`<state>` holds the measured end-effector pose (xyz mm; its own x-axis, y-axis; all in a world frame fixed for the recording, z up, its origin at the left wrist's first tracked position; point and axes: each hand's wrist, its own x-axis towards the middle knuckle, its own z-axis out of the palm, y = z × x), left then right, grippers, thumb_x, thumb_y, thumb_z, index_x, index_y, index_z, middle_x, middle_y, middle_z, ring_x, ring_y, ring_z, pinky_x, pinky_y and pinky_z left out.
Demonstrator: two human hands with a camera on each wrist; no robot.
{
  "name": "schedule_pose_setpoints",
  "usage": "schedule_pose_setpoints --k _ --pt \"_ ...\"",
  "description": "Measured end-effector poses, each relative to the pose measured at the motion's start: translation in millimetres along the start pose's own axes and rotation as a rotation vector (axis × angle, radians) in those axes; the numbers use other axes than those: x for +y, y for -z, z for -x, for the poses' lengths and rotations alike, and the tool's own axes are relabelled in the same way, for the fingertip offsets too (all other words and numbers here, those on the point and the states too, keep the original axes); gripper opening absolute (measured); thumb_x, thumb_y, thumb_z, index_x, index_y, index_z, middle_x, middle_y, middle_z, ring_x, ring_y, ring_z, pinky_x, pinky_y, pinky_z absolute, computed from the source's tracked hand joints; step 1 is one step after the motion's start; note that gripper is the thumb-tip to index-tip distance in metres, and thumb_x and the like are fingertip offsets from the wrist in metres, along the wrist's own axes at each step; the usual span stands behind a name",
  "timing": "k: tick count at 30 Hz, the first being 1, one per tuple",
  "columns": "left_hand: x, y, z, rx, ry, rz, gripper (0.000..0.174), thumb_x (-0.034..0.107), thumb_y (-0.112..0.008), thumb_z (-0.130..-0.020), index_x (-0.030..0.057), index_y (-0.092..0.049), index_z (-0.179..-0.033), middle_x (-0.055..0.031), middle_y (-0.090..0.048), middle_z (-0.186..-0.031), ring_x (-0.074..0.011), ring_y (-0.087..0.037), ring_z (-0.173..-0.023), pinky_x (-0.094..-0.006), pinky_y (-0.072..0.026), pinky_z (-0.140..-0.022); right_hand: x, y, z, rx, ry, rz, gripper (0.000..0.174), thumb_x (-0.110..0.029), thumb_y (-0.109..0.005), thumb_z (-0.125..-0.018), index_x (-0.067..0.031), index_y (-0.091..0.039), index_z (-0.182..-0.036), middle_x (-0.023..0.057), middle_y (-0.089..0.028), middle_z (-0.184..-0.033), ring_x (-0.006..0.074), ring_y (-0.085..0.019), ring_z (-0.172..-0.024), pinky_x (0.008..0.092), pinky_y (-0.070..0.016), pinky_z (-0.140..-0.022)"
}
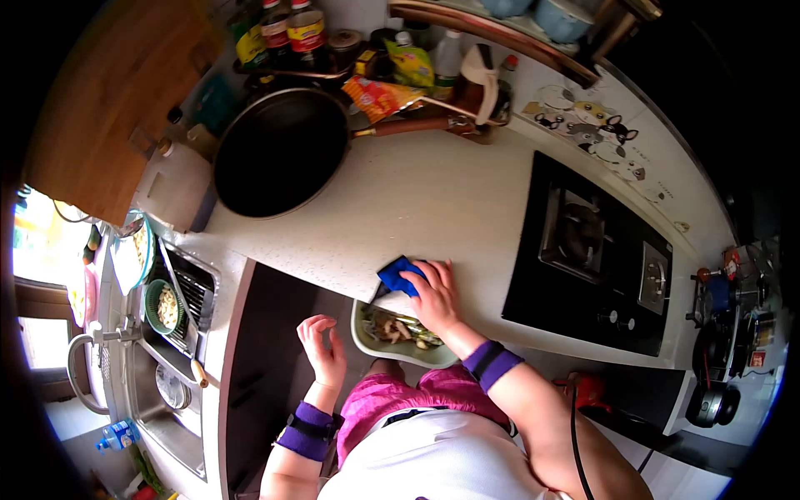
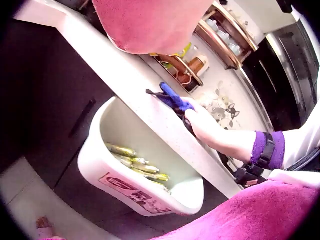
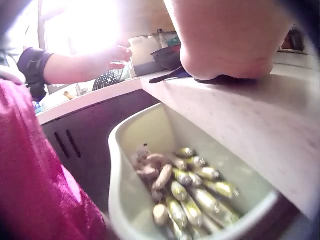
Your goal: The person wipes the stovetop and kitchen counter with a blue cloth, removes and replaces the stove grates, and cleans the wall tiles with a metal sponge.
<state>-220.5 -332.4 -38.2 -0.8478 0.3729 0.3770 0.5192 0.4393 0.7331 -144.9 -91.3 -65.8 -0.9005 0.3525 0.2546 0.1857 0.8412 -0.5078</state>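
Observation:
My right hand (image 1: 435,295) holds a folded blue cloth (image 1: 398,275) against the pale countertop (image 1: 467,225), right at its front edge. A dark flap of the cloth hangs toward the edge in the head view. Just below stands a pale green bin (image 2: 135,193), its rim close against the counter. Inside lie several long yellow-green pieces (image 3: 192,210) and brownish lumps (image 3: 162,177). My left hand (image 1: 322,343) is raised in the air left of the bin, fingers loosely curled and holding nothing.
A black wok (image 1: 283,154) sits at the back left, its handle pointing right. A gas hob (image 1: 583,258) is set into the counter on the right. The sink (image 1: 179,417) is at far left, with a green bowl (image 1: 152,308) above it. Bottles (image 1: 307,37) line the back.

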Motion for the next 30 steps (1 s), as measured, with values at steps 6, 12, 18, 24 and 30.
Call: schedule_pose_setpoints --k 6,12,18,24,30 --pt "63.3 -75.5 7.9 -0.115 -0.147 0.013 0.02 -0.004 -0.056 -0.081 0.0058 -0.057 -0.098 -0.0129 -0.059 -0.1 -0.0331 -0.052 -0.097 -0.0435 -0.0406 -0.09 59.6 84.5 111.0 -0.077 -0.027 0.038 0.054 -0.009 -0.074 -0.069 -0.0225 -0.063 -0.119 0.0021 -0.055 -0.131 0.0282 -0.045 -0.127 0.0566 -0.0254 -0.117" --pt "152.2 -152.5 36.6 -0.144 -0.22 0.014 0.02 -0.004 -0.056 -0.08 0.0041 -0.057 -0.098 -0.0131 -0.059 -0.1 -0.0329 -0.053 -0.098 -0.0442 -0.0408 -0.089 132.1 146.3 202.7 -0.105 0.012 0.082 0.052 -0.014 -0.079 -0.067 -0.0269 -0.066 -0.115 -0.0034 -0.055 -0.129 0.0221 -0.046 -0.125 0.0532 -0.0246 -0.119" --pt "208.8 -213.4 90.7 -0.224 -0.187 0.033 0.02 -0.003 -0.056 -0.079 0.0037 -0.058 -0.097 -0.013 -0.059 -0.1 -0.0337 -0.052 -0.099 -0.0445 -0.0417 -0.09 214.1 222.7 286.0 0.02 -0.055 0.09 0.043 -0.01 -0.074 -0.065 -0.0275 -0.07 -0.105 -0.0037 -0.06 -0.116 0.021 -0.051 -0.116 0.0534 -0.0266 -0.118" --pt "245.5 -223.7 114.8 -0.306 -0.265 0.033 0.023 -0.009 -0.055 -0.077 0.0031 -0.057 -0.096 -0.0137 -0.058 -0.099 -0.0338 -0.053 -0.098 -0.0431 -0.0409 -0.091 283.6 296.6 371.2 0.072 -0.175 0.255 0.044 -0.008 -0.076 -0.062 -0.0278 -0.071 -0.101 -0.0032 -0.061 -0.113 0.0242 -0.05 -0.116 0.0538 -0.0267 -0.118" --pt "225.8 -203.7 124.0 -0.323 -0.233 0.035 0.026 -0.008 -0.054 -0.076 0.0047 -0.058 -0.098 -0.0134 -0.058 -0.098 -0.0342 -0.052 -0.097 -0.0445 -0.0418 -0.088 295.8 347.0 412.2 0.333 -0.513 0.311 0.038 -0.003 -0.059 -0.072 -0.0181 -0.069 -0.105 0.0097 -0.061 -0.112 0.0354 -0.054 -0.102 0.0466 -0.0475 -0.089"
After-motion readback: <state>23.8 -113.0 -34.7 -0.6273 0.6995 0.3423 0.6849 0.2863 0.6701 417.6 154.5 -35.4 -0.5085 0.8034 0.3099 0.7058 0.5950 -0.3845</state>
